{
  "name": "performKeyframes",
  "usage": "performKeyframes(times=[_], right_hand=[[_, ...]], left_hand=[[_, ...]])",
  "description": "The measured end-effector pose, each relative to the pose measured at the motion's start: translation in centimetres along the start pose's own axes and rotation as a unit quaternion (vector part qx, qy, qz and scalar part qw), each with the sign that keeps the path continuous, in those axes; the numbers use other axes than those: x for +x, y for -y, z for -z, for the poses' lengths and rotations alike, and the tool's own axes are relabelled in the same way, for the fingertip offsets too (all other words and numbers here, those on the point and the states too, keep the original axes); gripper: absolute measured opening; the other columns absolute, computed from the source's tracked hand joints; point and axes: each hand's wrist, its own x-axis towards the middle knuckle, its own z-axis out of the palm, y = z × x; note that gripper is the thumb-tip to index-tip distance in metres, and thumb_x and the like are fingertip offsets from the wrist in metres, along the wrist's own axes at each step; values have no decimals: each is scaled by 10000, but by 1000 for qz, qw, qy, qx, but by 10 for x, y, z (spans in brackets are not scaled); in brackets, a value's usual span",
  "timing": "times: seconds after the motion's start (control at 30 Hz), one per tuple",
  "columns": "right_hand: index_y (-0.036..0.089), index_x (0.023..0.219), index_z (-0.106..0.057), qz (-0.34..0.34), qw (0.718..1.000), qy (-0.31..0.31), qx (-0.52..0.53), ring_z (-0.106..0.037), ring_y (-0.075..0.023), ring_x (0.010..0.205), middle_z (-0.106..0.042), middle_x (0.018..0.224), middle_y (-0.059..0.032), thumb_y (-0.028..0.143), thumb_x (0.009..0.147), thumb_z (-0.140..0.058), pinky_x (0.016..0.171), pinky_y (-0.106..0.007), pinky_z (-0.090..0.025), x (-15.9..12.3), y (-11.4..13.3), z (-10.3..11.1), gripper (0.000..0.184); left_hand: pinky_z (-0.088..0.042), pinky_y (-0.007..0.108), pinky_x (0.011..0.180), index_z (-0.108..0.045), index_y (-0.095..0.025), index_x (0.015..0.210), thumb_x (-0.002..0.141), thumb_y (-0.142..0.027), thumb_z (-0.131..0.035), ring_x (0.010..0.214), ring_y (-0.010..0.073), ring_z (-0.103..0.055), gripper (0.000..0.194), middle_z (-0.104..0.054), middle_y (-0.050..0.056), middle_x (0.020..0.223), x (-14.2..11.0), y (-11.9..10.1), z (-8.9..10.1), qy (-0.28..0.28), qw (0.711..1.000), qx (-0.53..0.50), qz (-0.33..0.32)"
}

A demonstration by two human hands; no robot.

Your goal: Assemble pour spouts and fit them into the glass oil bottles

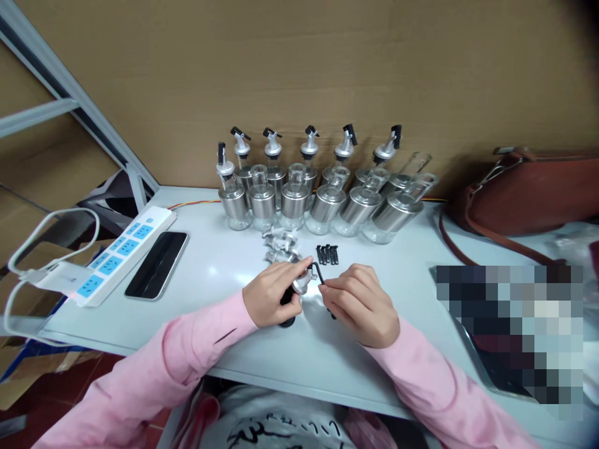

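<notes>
Between the thumb and fingers of my left hand (pixel 271 293) is a silver pourer spout (pixel 302 284) with a black stopper, tilted over the table. My right hand (pixel 362 302) pinches a thin black L-shaped rod (pixel 319 272), which looks like a hex key. The rod's bent end meets the top of the spout; the exact contact is too small to make out. Just beyond my hands lie several small black levers (pixel 327 254) in a row. Several loose silver spouts (pixel 282 243) lie behind my left hand, partly covered by it.
Glass bottles with steel bands (pixel 326 206) stand in two rows at the back, several topped with spouts (pixel 309 144). On the left are a phone (pixel 158 265) and a white power strip (pixel 128 252). A brown bag (pixel 538 193) and a blurred-out object (pixel 510 330) sit right.
</notes>
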Motion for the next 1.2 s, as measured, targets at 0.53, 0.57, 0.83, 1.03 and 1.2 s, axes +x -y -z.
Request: performKeyframes(times=[0.53, 0.57, 0.83, 1.03, 1.2], right_hand=[[165, 819, -656, -423, 778, 107, 452, -573, -124, 611, -649, 701, -33, 380, 751, -598, 566, -265, -476, -2, -9, -11, 234], [165, 824, -668, -436, 754, 121, 477, -561, -116, 590, -647, 689, -29, 403, 742, -605, 551, -258, -467, -3, -10, -10, 260], [163, 830, -701, -516, 589, 115, 611, -457, -62, 459, -566, 538, 27, 392, 615, -734, 454, -209, -384, -5, -11, -7, 315], [166, 809, -704, -506, 573, 118, 634, -482, -67, 467, -588, 555, 14, 361, 593, -754, 446, -201, -402, -2, -10, -7, 296], [176, 817, -687, -460, 585, 113, 658, -464, -61, 478, -554, 568, 28, 362, 611, -741, 449, -188, -417, 0, -8, -10, 282]], left_hand=[[-514, 327, 717, -354, -174, 1253, 663, -149, -443, 704, 154, -581, 597, -623, 26, 839, -1, 3, 0, -7, 1000, -5, -15], [-512, 326, 721, -347, -177, 1257, 662, -147, -440, 712, 155, -582, 603, -623, 25, 844, -1, 3, 0, -4, 1000, -8, -13], [-495, 319, 726, -313, -164, 1273, 667, -143, -420, 728, 160, -572, 616, -620, 38, 870, -3, 0, 0, 11, 1000, -23, -18], [-477, 332, 726, -257, -176, 1294, 654, -157, -414, 688, 158, -562, 659, -624, 12, 830, -5, 4, -5, 6, 999, -2, -41], [-468, 355, 753, -258, -187, 1291, 633, -164, -422, 625, 146, -553, 678, -648, 7, 840, -6, 6, -6, -4, 999, 16, -49]])
